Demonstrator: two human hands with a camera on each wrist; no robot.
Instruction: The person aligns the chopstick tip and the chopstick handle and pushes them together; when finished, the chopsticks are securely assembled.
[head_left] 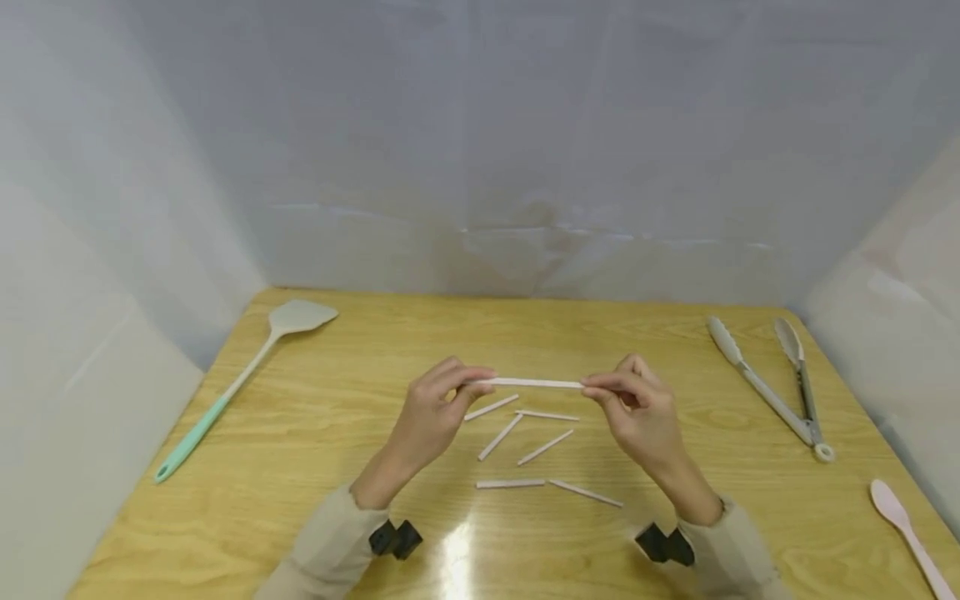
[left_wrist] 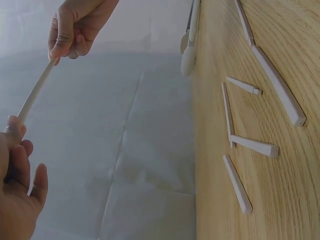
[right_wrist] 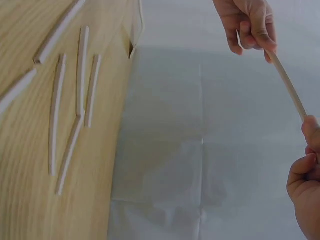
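Note:
Between both hands a thin white stick (head_left: 536, 382) is held level above the table. My left hand (head_left: 429, 410) pinches its left end between thumb and fingers. The stick's right end is pinched by my right hand (head_left: 637, 410), and both ends are partly hidden under the fingertips. Both wrist views show the same stick (left_wrist: 36, 94) stretched from one hand to the other. Below, several similar white sticks lie loose on the wooden table, among them one stick (head_left: 510, 483) near the front and another stick (head_left: 545, 447) set at a slant.
A spatula (head_left: 298, 315) with a mint-green handle lies at the left of the table (head_left: 375, 333). Spread-open tongs (head_left: 772, 400) rest at the right, and a pink spoon (head_left: 890, 504) is at the front right. Pale sheeting (head_left: 465, 150) stands behind the table and along both sides.

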